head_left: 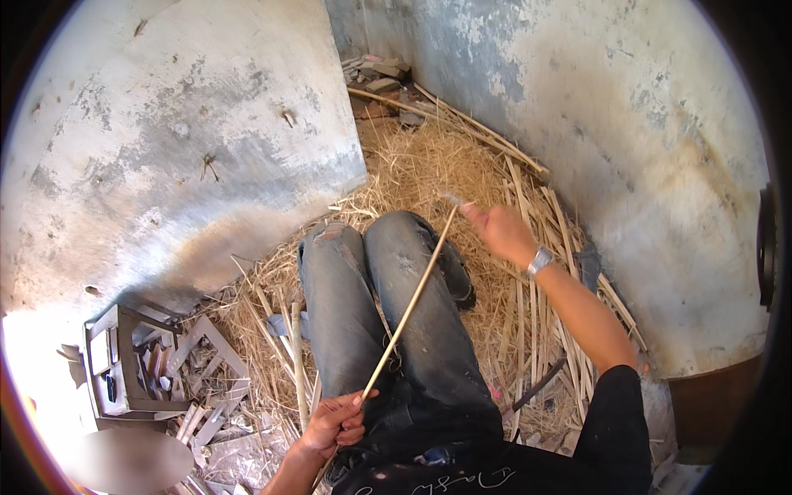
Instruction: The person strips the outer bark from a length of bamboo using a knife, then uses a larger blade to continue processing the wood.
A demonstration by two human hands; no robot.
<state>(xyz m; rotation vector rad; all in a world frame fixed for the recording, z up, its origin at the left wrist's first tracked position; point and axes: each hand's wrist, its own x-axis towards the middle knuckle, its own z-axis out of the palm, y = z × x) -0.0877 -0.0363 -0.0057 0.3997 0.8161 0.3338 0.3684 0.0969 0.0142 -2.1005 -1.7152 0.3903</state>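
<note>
A thin, pale wooden stick (412, 304), which looks like split bamboo, slants across my legs. My left hand (334, 421) is closed around its lower end, close to my lap. Out beyond my knees, my right hand (501, 231) is closed beside the stick's far tip. A small greyish, blurred piece (450, 198) pokes out past its fingers there. Whether it is a blade, and whether these fingers also touch the stick, I cannot tell. My right wrist wears a silver watch (540, 261).
Straw-like shavings (437, 157) cover the floor around my legs. Long split strips (535, 322) lie to the right along the curved grey wall (643, 165). A pale panel (181, 124) stands at the left. Below it, a boxy frame (115, 363) sits among scraps.
</note>
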